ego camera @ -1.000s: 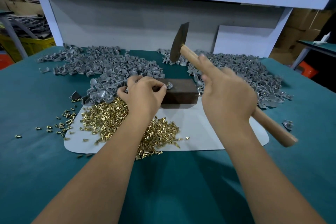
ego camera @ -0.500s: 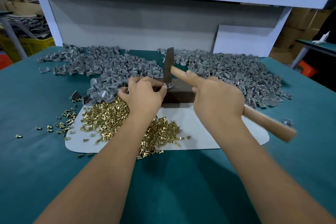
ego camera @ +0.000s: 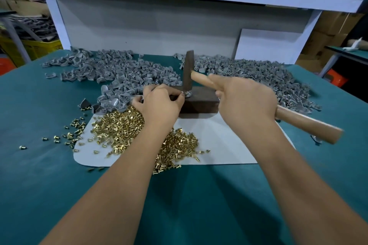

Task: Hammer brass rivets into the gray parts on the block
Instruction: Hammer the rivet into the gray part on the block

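My right hand (ego camera: 247, 101) is wrapped round the hammer (ego camera: 235, 93) handle, forefinger laid along the wood, and the head stands upright with its lower face down on the part (ego camera: 187, 94) on the block (ego camera: 201, 100). My left hand (ego camera: 159, 103) has its fingertips (ego camera: 181, 94) pinched on that part at the block's left end, just beside the hammer face. The rivet itself I cannot make out under the head.

To do this well, I judge the blow should fall square, head vertical, so the rivet seats straight and does not bend. The pinch should be light and low on the part, fingertips clear of the striking face, since they lie very close to it. Short taps from the wrist would serve better than a long swing: less chance of glancing off and flicking the part into the rivets (ego camera: 127, 125) heaped on the mat (ego camera: 229, 141). The block sits on the mat's far edge, gray parts (ego camera: 123, 71) piled behind it, so the next one is within easy reach.
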